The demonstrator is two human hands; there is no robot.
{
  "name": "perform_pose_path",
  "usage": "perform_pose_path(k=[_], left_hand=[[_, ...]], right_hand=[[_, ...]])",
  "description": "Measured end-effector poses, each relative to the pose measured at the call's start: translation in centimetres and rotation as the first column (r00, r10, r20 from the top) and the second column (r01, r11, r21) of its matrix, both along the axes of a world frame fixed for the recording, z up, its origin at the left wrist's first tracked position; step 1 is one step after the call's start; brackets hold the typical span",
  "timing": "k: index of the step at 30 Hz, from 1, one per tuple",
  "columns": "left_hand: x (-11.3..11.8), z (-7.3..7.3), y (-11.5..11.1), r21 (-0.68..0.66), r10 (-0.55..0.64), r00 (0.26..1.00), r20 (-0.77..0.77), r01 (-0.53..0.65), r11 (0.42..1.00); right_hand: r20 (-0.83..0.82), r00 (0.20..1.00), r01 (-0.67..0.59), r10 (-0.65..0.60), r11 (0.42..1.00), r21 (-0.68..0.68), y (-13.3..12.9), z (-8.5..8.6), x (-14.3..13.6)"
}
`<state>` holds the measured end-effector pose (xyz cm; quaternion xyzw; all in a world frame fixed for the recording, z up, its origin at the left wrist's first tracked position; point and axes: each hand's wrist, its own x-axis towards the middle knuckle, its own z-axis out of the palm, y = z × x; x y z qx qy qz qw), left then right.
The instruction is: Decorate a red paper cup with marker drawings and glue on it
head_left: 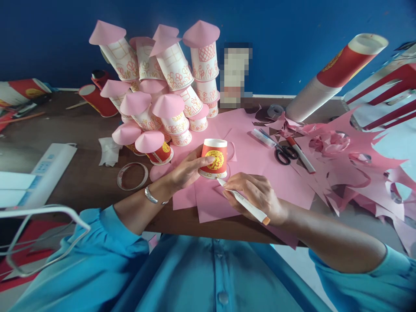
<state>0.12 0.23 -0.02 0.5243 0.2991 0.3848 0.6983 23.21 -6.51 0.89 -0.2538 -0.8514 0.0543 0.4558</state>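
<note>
In my left hand [188, 168] is a red and white paper cup [208, 151] with a yellow round emblem. It is held upside down, its wide rim at the bottom. My right hand [255, 193] grips a white marker [248, 206] with an orange end. The marker's tip is at the white band near the cup's lower rim, where small drawn marks show. Pink paper sheets [211, 208] lie on the table beneath both hands.
Decorated cups [175, 65] with pink cone roofs stand stacked behind my left hand. Scissors [286, 155], another marker [302, 158] and cut pink scraps [354, 173] lie to the right. A tall cup stack [312, 99] leans at the back. A tape ring [131, 175] lies left.
</note>
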Motion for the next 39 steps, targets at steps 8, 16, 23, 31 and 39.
perform_pose_path(k=[8, 16, 23, 31, 39], left_hand=[[-0.02, -0.49, -0.05, -0.031, -0.009, 0.999, 0.032, 0.010, 0.999], [0.15, 0.21, -0.25, -0.005, -0.007, 1.000, 0.005, 0.007, 1.000], [0.09, -0.06, 0.02, -0.044, -0.029, 0.999, 0.037, 0.031, 0.999], [-0.01, 0.27, -0.03, -0.041, -0.047, 0.998, 0.044, 0.049, 0.998], [0.04, 0.16, -0.08, -0.067, -0.044, 0.998, 0.043, 0.047, 0.997]], right_hand=[[-0.014, 1.000, -0.007, 0.007, 1.000, 0.002, 0.13, 0.12, -0.15], [-0.028, 1.000, -0.006, 0.005, 1.000, -0.016, 0.15, 0.29, -0.03], [-0.023, 1.000, 0.016, -0.017, 1.000, -0.018, 0.17, 0.36, -0.03], [-0.011, 1.000, 0.018, -0.019, 0.999, -0.033, 0.15, 0.39, 0.08], [-0.018, 0.999, 0.030, -0.030, 0.999, -0.017, 0.13, 0.27, -0.05]])
